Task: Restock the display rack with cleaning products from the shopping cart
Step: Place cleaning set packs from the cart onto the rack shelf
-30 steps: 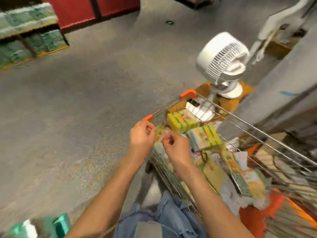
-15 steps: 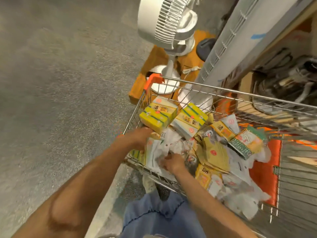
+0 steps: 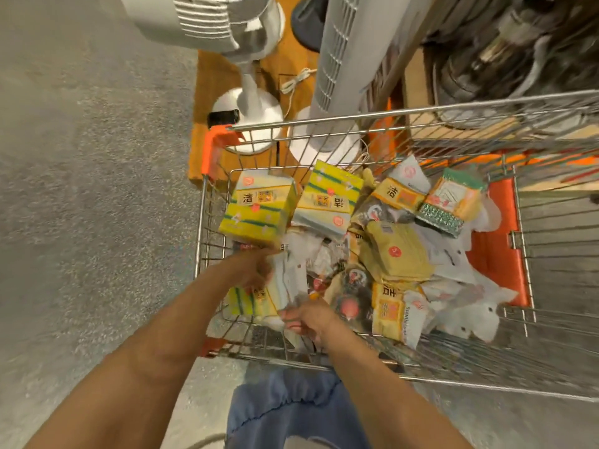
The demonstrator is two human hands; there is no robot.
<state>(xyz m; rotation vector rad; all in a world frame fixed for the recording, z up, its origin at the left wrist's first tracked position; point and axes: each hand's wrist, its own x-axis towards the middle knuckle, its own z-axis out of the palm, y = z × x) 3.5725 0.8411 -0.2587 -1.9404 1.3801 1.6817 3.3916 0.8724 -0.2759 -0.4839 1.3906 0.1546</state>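
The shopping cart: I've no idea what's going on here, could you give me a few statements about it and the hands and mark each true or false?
1. Both hands reach into the shopping cart. True: the left hand and right hand are among the packets near its close end.
2. The cart is empty. False: it is piled with packets, including two yellow sponge packs at the far left corner.
3. A white pedestal fan stands beyond the cart. True.
4. The cart's corner guard is blue. False: it is orange.
5. The left hand holds a bottle up above the cart. False: it is low among the packets.
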